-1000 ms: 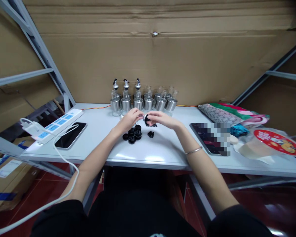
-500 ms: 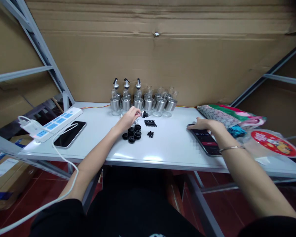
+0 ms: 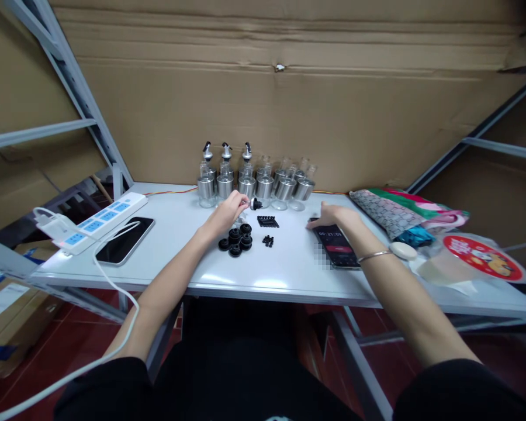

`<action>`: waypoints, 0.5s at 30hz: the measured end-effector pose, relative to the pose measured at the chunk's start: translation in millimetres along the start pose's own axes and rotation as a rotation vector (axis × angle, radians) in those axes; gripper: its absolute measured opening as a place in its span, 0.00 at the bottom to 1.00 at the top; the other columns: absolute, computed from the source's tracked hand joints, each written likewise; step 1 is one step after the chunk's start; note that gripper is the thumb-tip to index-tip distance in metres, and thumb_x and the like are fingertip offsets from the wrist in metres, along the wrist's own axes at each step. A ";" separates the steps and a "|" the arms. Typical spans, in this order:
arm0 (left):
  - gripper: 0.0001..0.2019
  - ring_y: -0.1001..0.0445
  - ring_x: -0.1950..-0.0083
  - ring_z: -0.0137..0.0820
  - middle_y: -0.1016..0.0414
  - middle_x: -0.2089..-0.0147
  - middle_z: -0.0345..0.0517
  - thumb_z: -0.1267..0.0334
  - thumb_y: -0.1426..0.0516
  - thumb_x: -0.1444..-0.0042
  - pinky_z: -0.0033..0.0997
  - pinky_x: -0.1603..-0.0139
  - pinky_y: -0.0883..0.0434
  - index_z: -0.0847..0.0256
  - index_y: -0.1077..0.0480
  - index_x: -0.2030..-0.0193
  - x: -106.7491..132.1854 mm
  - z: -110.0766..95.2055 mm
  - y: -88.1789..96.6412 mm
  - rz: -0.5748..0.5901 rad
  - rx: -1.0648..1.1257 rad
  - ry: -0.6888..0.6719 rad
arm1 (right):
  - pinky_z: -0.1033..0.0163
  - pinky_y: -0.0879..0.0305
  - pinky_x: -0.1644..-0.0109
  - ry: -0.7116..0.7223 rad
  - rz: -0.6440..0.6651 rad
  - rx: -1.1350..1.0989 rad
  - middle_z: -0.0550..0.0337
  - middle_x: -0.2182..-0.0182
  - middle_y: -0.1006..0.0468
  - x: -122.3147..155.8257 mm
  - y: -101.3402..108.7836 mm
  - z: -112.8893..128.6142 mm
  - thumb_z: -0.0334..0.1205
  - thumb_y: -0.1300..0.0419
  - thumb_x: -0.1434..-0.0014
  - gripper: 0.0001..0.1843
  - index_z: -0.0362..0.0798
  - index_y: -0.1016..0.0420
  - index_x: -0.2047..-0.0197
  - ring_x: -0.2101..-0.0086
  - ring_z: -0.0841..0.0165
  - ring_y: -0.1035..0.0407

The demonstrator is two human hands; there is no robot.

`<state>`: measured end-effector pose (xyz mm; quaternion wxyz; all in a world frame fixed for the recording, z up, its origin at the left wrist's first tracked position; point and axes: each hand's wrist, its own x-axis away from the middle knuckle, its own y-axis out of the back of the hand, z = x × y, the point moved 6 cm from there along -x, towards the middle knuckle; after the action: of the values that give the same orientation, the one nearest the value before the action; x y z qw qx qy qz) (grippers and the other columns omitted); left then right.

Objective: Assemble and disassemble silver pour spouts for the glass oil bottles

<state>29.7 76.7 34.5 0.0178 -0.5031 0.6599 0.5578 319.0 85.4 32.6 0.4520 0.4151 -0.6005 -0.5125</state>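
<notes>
My left hand (image 3: 226,211) pinches a small black and silver pourer cap (image 3: 256,204) just above the white table (image 3: 289,266), in front of a row of glass and steel oil bottles (image 3: 255,182). Below it lie a cluster of black round caps (image 3: 236,239), a strip of black pieces (image 3: 267,221) and a few small black plugs (image 3: 268,239). My right hand (image 3: 334,216) rests with fingers curled on the far edge of a phone (image 3: 336,246) whose screen shows a timer.
A white power strip (image 3: 97,222) with a charger and cable sits at the left, beside a dark phone (image 3: 125,239). At the right lie a patterned pouch (image 3: 388,209), a white oval object (image 3: 402,249) and a red-printed bag (image 3: 482,258). Cardboard backs the table.
My right hand left the cap, reached right to the phone and slid it left toward the middle of the table. My left hand stayed, still pinching the cap.
</notes>
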 end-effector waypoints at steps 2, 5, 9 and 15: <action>0.05 0.31 0.59 0.30 0.36 0.56 0.46 0.66 0.51 0.36 0.31 0.56 0.32 0.61 0.37 0.55 0.0 -2.1 -1.1 0.007 -0.028 0.006 | 0.55 0.34 0.55 0.156 -0.134 -0.026 0.38 0.53 0.24 15.6 17.1 27.1 0.56 0.37 0.49 0.34 0.42 0.34 0.45 0.55 0.52 0.28; 0.06 0.31 0.59 0.31 0.36 0.54 0.49 0.66 0.53 0.35 0.33 0.56 0.32 0.62 0.38 0.54 -0.1 -2.6 0.5 -0.024 -0.099 0.015 | 0.59 0.38 0.61 0.384 -0.449 -0.299 0.47 0.62 0.21 41.1 47.4 84.2 0.57 0.51 0.38 0.23 0.46 0.30 0.55 0.62 0.57 0.28; 0.07 0.31 0.54 0.37 0.35 0.53 0.51 0.66 0.52 0.36 0.36 0.54 0.35 0.62 0.39 0.54 0.9 7.9 8.6 -0.141 -0.219 0.096 | 0.64 0.44 0.65 0.623 -0.604 -0.687 0.57 0.73 0.26 53.3 52.1 148.0 0.48 0.56 0.35 0.19 0.48 0.35 0.72 0.71 0.67 0.34; 0.07 0.32 0.51 0.40 0.33 0.52 0.52 0.67 0.52 0.37 0.40 0.51 0.38 0.63 0.38 0.53 2.5 11.6 1.8 -0.072 -0.311 0.147 | 0.66 0.42 0.65 0.755 -0.442 -1.055 0.62 0.76 0.31 46.0 18.2 157.5 0.50 0.54 0.39 0.15 0.49 0.38 0.69 0.73 0.70 0.37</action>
<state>21.1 83.6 30.0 -0.0885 -0.5626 0.5465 0.6140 154.5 81.3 45.6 0.6570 0.4024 0.0274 -0.6369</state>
